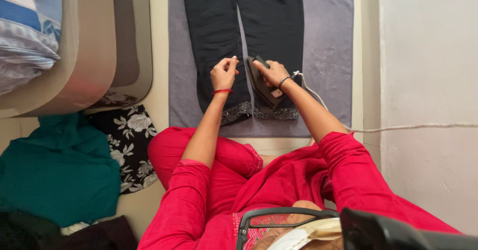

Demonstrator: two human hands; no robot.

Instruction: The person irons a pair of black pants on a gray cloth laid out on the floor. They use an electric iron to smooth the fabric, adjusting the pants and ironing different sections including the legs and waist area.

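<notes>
A pair of dark trousers (239, 41) was seen from above, laid flat on a grey cloth (326, 56) spread on the floor, with the embroidered hems nearest the seated person. Everything else is placed relative to these trousers. A black iron (261, 83) was rested on the lower trouser leg, just above the hem, and was gripped by the right hand (273, 73), whose fingers were curled around its handle. A white cord (378, 128) was trailed from the iron off past the cloth's edge. The left hand (224, 72) was set on the other trouser leg, beside the iron, its fingertips drawn together and pinching the fabric (a red thread was worn at that wrist). A teal garment (59, 175) and a floral cloth (130, 145) were piled well away from the trousers, beyond the grey cloth.
</notes>
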